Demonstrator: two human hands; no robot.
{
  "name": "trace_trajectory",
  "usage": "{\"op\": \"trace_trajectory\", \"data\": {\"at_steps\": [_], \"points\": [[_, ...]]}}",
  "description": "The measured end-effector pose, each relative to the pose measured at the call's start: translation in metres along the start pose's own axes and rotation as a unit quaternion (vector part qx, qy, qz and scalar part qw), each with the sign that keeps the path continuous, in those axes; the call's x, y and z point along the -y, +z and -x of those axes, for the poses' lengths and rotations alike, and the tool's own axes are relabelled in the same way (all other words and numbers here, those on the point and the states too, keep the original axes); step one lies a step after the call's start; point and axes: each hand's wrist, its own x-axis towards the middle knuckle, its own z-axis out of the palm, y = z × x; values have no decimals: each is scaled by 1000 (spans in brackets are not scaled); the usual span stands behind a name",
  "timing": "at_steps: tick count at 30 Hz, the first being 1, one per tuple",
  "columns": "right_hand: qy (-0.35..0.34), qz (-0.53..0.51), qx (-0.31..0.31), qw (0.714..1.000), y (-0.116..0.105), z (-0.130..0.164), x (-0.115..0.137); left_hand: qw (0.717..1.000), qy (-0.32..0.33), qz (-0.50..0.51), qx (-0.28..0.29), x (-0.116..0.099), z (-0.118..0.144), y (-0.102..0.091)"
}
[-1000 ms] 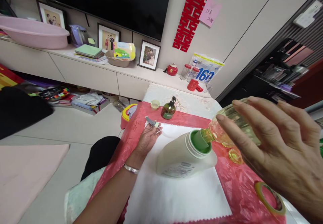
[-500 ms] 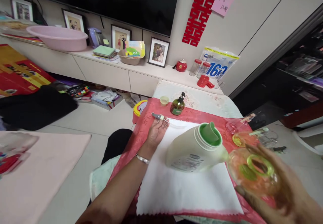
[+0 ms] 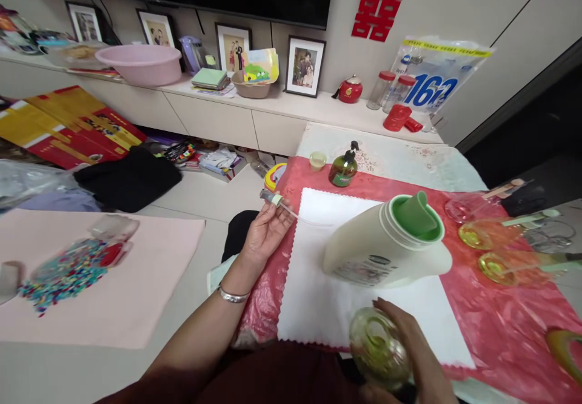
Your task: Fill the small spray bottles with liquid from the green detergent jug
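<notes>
Item 1: right hand (image 3: 411,349), fingers curling around a small clear glass bottle (image 3: 378,346) with greenish contents; the bottle is sitting in the grip at the near edge of the white cloth (image 3: 318,282), its round end facing the camera.

Item 2: left hand (image 3: 264,234), fingers pinching a pump dispenser head (image 3: 271,198); its thin clear tube is trailing away from the fingertips across the cloth's far corner. A silver bangle (image 3: 233,296) is resting on the wrist behind that hand.

Item 3: large cream jug (image 3: 386,249) with a green spout, lying tilted on the cloth, just beyond the right fingers and to the right of the left fingers.

Item 4: small green pump bottle (image 3: 344,167) and a small pale cup (image 3: 317,160), standing well beyond the left fingertips on the red table cover (image 3: 500,325).

Item 5: shallow glass dishes (image 3: 495,246) with spoons, lying far to the right of the right fingers.
</notes>
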Motion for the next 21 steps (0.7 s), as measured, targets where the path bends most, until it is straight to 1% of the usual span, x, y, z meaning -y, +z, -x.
{"op": "trace_trajectory", "data": {"at_steps": [3, 5, 7, 9, 13, 17, 21], "points": [[75, -64, 42, 994, 24, -4, 6, 1000, -21, -20, -3, -13, 20, -5], [101, -74, 52, 991, 33, -8, 9, 999, -31, -37, 3, -22, 33, -5], [95, -50, 54, 993, 37, -13, 10, 998, -34, -51, 12, -28, 44, -3], [69, -14, 57, 996, 38, -18, 8, 998, -35, -58, 17, -33, 54, 0], [25, 51, 57, 997, 37, -23, 6, 995, -51, -78, 35, -33, 66, 6], [43, 66, 43, 996, 39, -21, 8, 990, -71, -99, 78, -29, 72, 14], [39, 77, 15, 996, 43, -18, 5, 986, -70, -114, 99, -32, 75, 23]]}}
